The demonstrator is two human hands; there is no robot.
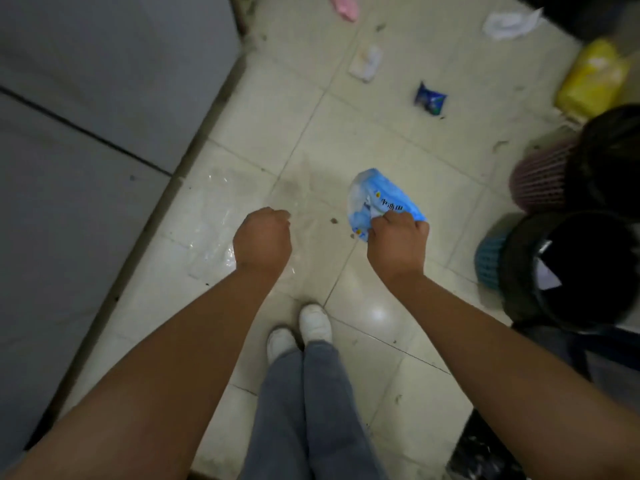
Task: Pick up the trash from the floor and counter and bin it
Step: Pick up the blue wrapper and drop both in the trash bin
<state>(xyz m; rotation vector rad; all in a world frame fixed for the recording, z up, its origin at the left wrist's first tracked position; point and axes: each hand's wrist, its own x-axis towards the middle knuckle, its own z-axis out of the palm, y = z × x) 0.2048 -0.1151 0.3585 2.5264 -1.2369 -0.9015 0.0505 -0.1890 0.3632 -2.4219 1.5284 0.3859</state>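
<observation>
My right hand (398,242) is closed on a crumpled blue and white plastic wrapper (379,197), held above the tiled floor. My left hand (262,237) is a fist gripping a clear plastic bag (211,233) that hangs to its left and is hard to make out against the tiles. To the right stands a teal basket bin with a black liner (575,268), and behind it a pink basket bin with a black liner (568,168). More litter lies ahead on the floor: a dark blue packet (429,98), a white wad (365,62), a white paper (512,22) and a pink item (344,5).
A grey cabinet front (86,150) runs along the left side. A yellow bag (595,77) sits at the far right beyond the bins. My white shoes (301,330) stand on the tiles below my hands. Small dark crumbs dot the floor.
</observation>
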